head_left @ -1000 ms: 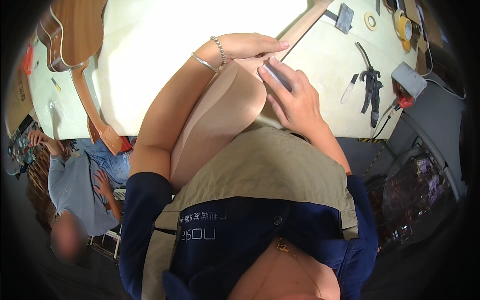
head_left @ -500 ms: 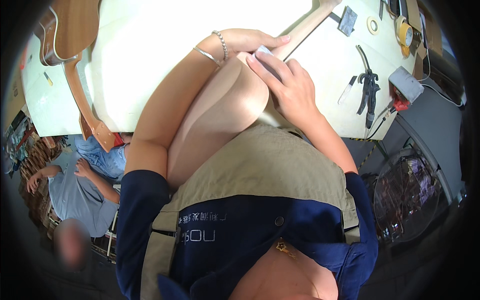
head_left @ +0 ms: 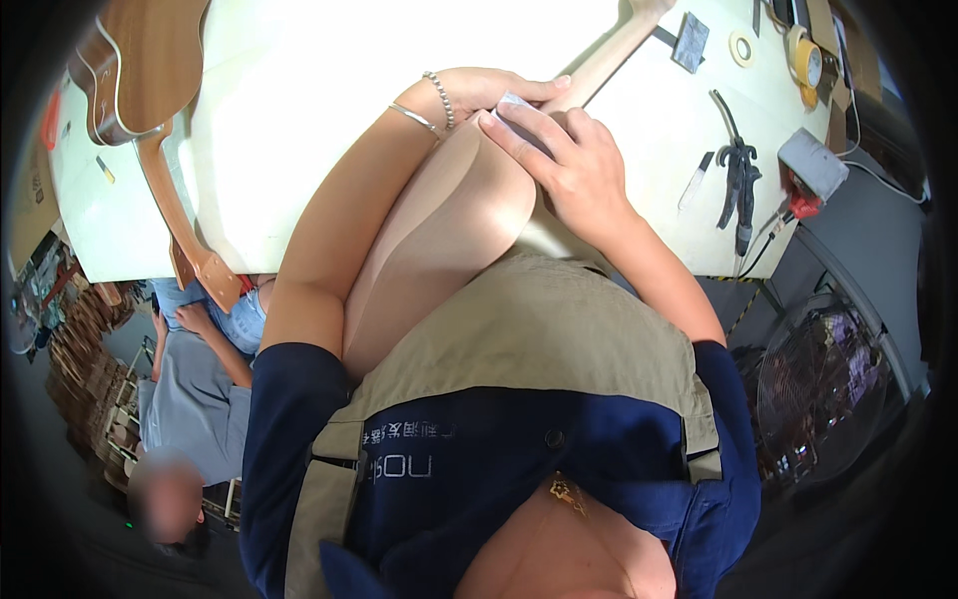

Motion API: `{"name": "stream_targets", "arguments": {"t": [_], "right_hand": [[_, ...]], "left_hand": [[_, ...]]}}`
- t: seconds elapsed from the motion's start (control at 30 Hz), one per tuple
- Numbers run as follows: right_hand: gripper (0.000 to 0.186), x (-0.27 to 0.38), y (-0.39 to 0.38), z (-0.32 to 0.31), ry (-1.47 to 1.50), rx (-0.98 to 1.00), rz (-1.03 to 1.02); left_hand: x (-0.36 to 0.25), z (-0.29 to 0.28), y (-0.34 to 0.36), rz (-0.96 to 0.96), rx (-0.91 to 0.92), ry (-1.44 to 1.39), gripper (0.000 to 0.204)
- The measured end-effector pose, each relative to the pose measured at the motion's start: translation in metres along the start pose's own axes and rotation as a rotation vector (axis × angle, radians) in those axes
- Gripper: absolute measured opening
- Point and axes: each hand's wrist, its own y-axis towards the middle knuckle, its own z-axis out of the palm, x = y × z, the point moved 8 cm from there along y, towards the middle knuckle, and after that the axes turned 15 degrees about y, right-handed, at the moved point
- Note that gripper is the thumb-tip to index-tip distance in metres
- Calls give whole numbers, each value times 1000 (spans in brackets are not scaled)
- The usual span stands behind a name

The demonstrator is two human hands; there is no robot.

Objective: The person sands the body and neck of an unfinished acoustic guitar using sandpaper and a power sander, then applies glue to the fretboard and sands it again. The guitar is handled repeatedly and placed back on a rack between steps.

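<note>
An unfinished pale wooden guitar lies on its side against my apron, its body (head_left: 424,245) under my left forearm and its neck (head_left: 611,62) pointing to the far right. My left hand (head_left: 491,88) curls over the guitar where neck and body meet, thumb along the neck; its lower fingers are hidden. With bent fingers, my right hand (head_left: 579,165) presses a small piece of sandpaper (head_left: 511,101), light-edged and grey, on the body's edge beside that joint.
Another brown guitar (head_left: 150,75) lies at the table's left, its headstock over the edge near a seated person (head_left: 195,394). On the right are an air blow gun (head_left: 736,190), a knife (head_left: 696,180), a grey block (head_left: 691,43), tape rolls (head_left: 740,48) and a grey box (head_left: 813,163). A fan (head_left: 818,384) stands below.
My right hand and the sandpaper have slid slightly left along the joint. The left hand keeps its hold. At the left, the seated person has shifted posture and moved right in the picture.
</note>
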Motion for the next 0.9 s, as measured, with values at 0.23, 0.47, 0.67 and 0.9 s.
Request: {"name": "stream_targets", "arguments": {"t": [0.23,0.47,0.67,0.9], "right_hand": [[67,-45,-80,-57,144,-65,300],[80,-89,-166,-49,-80,-116,645],[102,-27,-135,21,849,-102,530],[105,-16,-120,31,1551,-363,546]], "left_hand": [[-21,23,-31,-65,-112,-76,39],[-127,15,-120,303,-386,235,32],[-216,30,-273,873,-940,472,47],[-144,89,-311,1239,-1274,135,58]]}}
